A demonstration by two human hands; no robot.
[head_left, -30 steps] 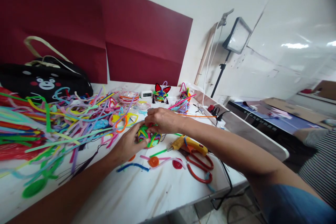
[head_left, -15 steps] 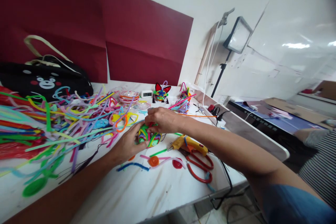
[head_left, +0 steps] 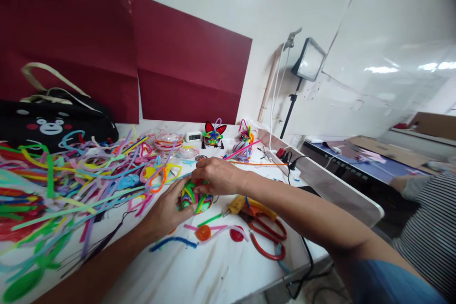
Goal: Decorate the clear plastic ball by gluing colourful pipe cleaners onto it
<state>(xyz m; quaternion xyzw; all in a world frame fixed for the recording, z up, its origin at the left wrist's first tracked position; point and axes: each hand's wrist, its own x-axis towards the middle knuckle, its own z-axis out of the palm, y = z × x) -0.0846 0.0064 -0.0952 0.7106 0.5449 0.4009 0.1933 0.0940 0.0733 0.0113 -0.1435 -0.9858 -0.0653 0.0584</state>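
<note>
A small rounded craft piece (head_left: 199, 203) of green, yellow, white and purple fuzzy stems lies between my hands. My left hand (head_left: 170, 204) grips its left side, with the thumb along the lower edge. From above, my right hand (head_left: 215, 176) pinches at the top of the piece, its fingers closed; a bit of red shows under them. Just in front are an orange disc (head_left: 203, 233), a red disc (head_left: 237, 233) and a blue stem (head_left: 173, 242). Scissors with red handles (head_left: 267, 242) and a yellow glue gun (head_left: 238, 205) lie to the right.
Colourful pipe cleaners (head_left: 107, 185) heap up at the left, before a black bag (head_left: 53, 128). Two finished-looking figures, one red-eared (head_left: 213, 137), one striped (head_left: 243, 146), stand behind. A power strip (head_left: 292, 169) is at right. A person in a striped top (head_left: 431, 228) is far right.
The camera view has shifted, so the scene sits slightly lower and further left. Both hands stay on the craft piece, with little visible change in grip.
</note>
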